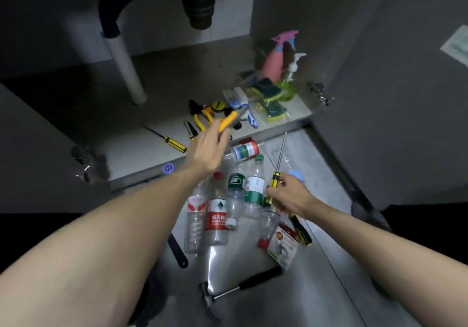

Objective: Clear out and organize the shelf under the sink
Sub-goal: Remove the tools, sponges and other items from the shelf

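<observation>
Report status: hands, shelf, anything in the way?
Left hand holds yellow-handled tool over shelf. Right hand grips long screwdriver. Empty plastic bottles and hammer litter the floor in front.

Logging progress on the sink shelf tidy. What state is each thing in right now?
left hand: grips yellow-handled tool
right hand: grips long screwdriver
plastic bottles: lying on floor
hammer: on floor
spray bottle: upright on shelf
</observation>
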`<state>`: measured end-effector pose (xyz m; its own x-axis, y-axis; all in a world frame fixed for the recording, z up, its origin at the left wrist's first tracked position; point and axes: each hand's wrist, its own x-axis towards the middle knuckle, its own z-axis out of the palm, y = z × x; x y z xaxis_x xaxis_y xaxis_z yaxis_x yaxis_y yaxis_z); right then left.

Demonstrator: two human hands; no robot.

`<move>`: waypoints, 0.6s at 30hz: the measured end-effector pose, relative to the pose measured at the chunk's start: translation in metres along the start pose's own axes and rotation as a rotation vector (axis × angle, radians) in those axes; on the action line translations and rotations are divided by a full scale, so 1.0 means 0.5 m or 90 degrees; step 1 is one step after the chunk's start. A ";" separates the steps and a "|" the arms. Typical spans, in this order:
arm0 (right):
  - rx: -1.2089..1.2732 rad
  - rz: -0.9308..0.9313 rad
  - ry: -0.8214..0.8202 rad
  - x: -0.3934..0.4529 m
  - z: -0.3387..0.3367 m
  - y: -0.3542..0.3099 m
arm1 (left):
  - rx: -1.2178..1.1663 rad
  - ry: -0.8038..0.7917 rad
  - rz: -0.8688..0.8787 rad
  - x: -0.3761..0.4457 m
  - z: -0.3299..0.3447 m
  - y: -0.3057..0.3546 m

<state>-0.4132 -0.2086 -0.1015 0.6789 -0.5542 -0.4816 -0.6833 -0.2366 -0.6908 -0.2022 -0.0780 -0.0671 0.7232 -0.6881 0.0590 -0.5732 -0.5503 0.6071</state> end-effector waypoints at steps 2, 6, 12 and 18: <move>0.004 0.068 0.042 -0.038 -0.015 0.076 | 0.033 -0.113 0.125 -0.076 0.059 0.024; -0.005 0.239 0.090 -0.129 -0.024 0.233 | 0.072 -0.394 0.253 -0.237 0.180 0.013; -0.063 0.428 0.048 -0.198 0.006 0.378 | 0.043 -0.478 -0.039 -0.403 0.299 -0.071; -0.105 0.416 0.081 -0.128 0.012 0.395 | -0.002 -0.385 -0.291 -0.407 0.328 -0.096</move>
<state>-0.5897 -0.2150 -0.2103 0.0832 -0.7119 -0.6973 -0.9808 0.0655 -0.1839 -0.3853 0.0109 -0.2382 0.5506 -0.5321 -0.6433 -0.2655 -0.8422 0.4693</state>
